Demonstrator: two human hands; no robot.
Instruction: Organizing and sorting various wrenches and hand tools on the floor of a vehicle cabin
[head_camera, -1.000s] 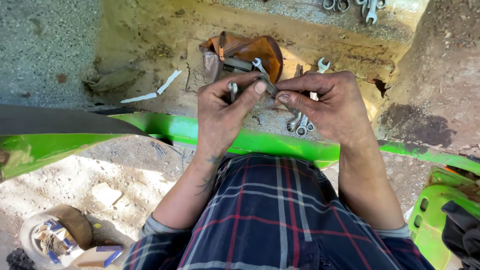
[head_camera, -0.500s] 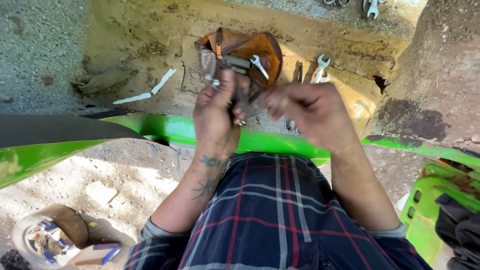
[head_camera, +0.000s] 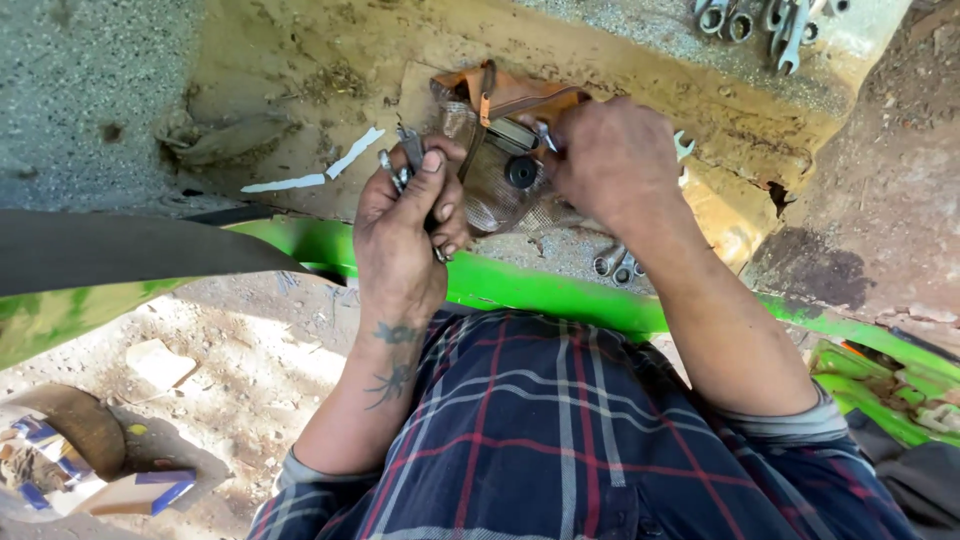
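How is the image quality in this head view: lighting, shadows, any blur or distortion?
Head view: hard sunlight, bright on the yellowed ledge and the dirt ground; a dark band crosses the left side, too shaded to identify; left hand, right hand and the brown tool pouch are sharp; wide-angle bending shows in the green edge.

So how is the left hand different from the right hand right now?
The left hand is closed around a few small metal tools, while the right hand reaches into the brown pouch. The left hand sits beside the pouch; the right hand covers part of it. Both are bare, backs up.
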